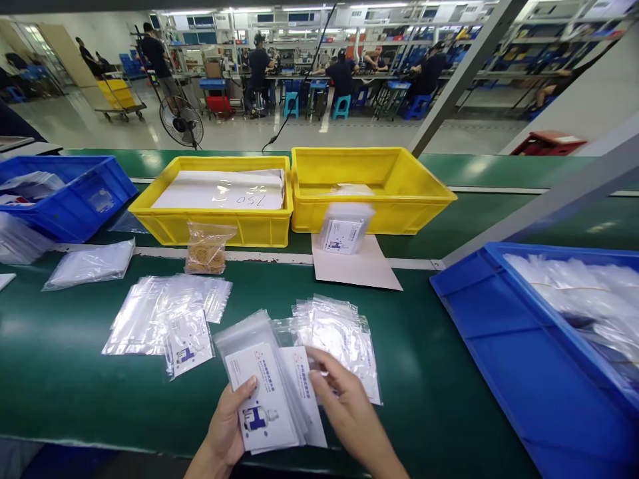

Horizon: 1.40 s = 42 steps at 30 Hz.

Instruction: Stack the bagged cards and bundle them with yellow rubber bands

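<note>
Grasping bagged cards [262, 399] in the left hand [227, 419], long axis slanting away leftward, with the right hand [347, 402] nearer the rightmost card [305, 382], fingertips at its edge, pinching or merely touching unclear.

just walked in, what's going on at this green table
A person's left hand holds a fanned stack of bagged printed cards, while the right hand is at the stack's right edge. To the left lie clear plastic bags, overlapped by a single bagged card. Another pile of bags lies just beyond the right hand.
</note>
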Motion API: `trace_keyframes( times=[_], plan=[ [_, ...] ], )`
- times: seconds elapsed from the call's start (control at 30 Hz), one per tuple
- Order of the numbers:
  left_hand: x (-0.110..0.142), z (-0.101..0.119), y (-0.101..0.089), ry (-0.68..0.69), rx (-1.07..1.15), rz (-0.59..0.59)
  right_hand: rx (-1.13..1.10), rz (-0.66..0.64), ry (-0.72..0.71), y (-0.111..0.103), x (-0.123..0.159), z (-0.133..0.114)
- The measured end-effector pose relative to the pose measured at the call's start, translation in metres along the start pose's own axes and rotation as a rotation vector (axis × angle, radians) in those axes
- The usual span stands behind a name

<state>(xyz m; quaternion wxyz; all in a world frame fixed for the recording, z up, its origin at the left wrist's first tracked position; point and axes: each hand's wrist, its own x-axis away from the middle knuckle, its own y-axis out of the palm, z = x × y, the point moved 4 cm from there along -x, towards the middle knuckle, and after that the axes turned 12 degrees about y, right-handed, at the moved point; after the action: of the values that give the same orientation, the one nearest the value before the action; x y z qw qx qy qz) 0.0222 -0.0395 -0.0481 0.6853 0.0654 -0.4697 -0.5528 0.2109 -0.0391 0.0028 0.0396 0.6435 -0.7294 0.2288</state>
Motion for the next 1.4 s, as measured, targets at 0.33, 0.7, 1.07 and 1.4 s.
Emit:
trace_keyframes(
  times=[0.33,0.7,1.07,1.4],
  plan=[
    [0.0,0.007,-0.012,0.035,-0.043,0.064,-0.127,0.343,0.104,-0.052,-0.005,0.008],
    [0.002,-0.002,0.003,-0.029,-0.021,-0.069,-0.031,-0.214,-0.081,0.026,0.007,-0.016],
    [-0.002,-0.001,0.0,-0.024,-0.043,-0.043,-0.277,0.154,0.106,-0.039,-0.002,0.007],
    [-0.012,-0.008,0.005,-0.068,-0.073,-0.062,-0.117,-0.094,0.071,-0.005,-0.014,0.012]
  ],
)
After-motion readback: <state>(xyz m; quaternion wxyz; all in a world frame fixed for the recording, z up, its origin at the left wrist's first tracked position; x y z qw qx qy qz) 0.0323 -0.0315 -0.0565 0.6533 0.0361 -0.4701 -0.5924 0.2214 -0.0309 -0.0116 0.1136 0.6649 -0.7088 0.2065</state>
